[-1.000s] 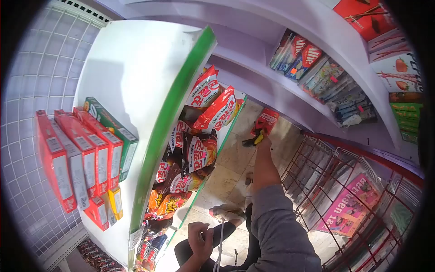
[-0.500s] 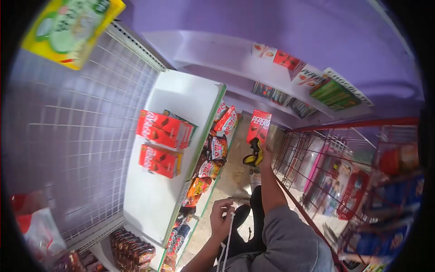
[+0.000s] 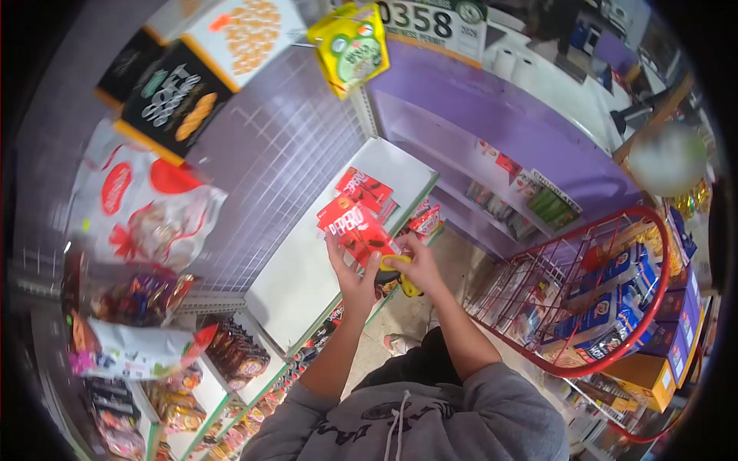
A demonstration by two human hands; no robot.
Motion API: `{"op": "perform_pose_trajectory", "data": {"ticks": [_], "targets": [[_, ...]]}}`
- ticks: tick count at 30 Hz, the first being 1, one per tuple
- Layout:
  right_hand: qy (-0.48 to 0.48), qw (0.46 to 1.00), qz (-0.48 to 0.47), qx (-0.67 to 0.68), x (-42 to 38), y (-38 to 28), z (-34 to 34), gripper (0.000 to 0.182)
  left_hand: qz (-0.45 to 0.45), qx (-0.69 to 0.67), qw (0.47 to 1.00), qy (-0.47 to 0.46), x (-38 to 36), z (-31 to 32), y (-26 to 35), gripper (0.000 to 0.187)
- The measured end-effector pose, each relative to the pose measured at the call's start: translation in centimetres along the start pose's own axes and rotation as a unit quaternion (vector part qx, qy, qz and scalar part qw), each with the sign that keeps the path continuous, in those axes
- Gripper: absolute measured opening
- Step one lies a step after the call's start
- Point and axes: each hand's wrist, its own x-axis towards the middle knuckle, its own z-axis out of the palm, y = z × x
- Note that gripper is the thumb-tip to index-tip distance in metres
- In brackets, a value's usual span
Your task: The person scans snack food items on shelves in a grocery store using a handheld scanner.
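A red Pepero box (image 3: 355,229) is held up in front of me over the white shelf, its printed face toward me. My left hand (image 3: 355,283) grips the box by its lower left edge, thumb and fingers on either side. In my right hand (image 3: 419,267) is a yellow-and-black handheld tool (image 3: 406,283), close against the lower right corner of the box. Its black part is partly hidden between the hands. Just behind the held box, more red Pepero boxes (image 3: 367,187) stand on the white shelf (image 3: 296,288).
A red wire basket cart (image 3: 653,315) with blue snack packs (image 3: 607,315) stands at right. Snack bags (image 3: 427,220) fill the lower shelf. A wire grid wall (image 3: 288,154) rises at left, with a white-and-red bag (image 3: 150,207) and a black cookie box (image 3: 177,104) nearby.
My right hand has brought the Pepero box and the tool from over the floor to the shelf. My left hand has come up and taken hold of the box. The view has shifted.
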Motion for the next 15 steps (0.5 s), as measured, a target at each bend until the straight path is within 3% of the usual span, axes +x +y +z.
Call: {"op": "perform_pose_trajectory", "data": {"ticks": [2, 5, 7, 8, 11, 13, 14, 15], "targets": [[-0.022, 0.988, -0.047, -0.143, -1.4, -6.5, 1.5, 0.038, 0.001, -0.023, 0.999, 0.047, 0.0, -1.8, -0.7, 0.084], [-0.078, 0.961, -0.103, -0.245, -3.5, -12.2, 3.7, 0.037, -0.152, -0.229, 0.952, 0.133, -0.2, -4.0, 3.0, 0.083], [-0.142, 0.947, -0.134, -0.256, -4.4, -13.7, 5.0, 0.033, -0.126, -0.336, 0.931, 0.073, -0.1, -6.9, 0.6, 0.068], [-0.163, 0.942, -0.196, -0.218, -4.2, -13.8, 4.9, 0.024, -0.141, -0.404, 0.903, 0.048, -0.1, -8.4, -0.6, 0.059], [-0.18, 0.959, -0.212, -0.051, -2.5, -16.1, 4.1, 0.02, -0.151, -0.566, 0.81, -0.004, -0.8, -11.4, 0.3, 0.047], [-0.071, 0.994, 0.022, 0.077, -2.3, -20.1, 4.6, 0.021, -0.143, -0.615, 0.774, -0.038, -1.5, -12.6, 1.6, 0.046], [-0.042, 0.987, 0.048, 0.146, -2.0, -21.6, 5.4, 0.028, -0.14, -0.619, 0.771, -0.056, -2.0, -12.9, 2.0, 0.046], [-0.08, 0.991, -0.069, 0.082, -2.3, -22.0, 6.9, 0.032, -0.139, -0.622, 0.767, -0.076, -2.5, -13.2, 2.3, 0.046]]}}
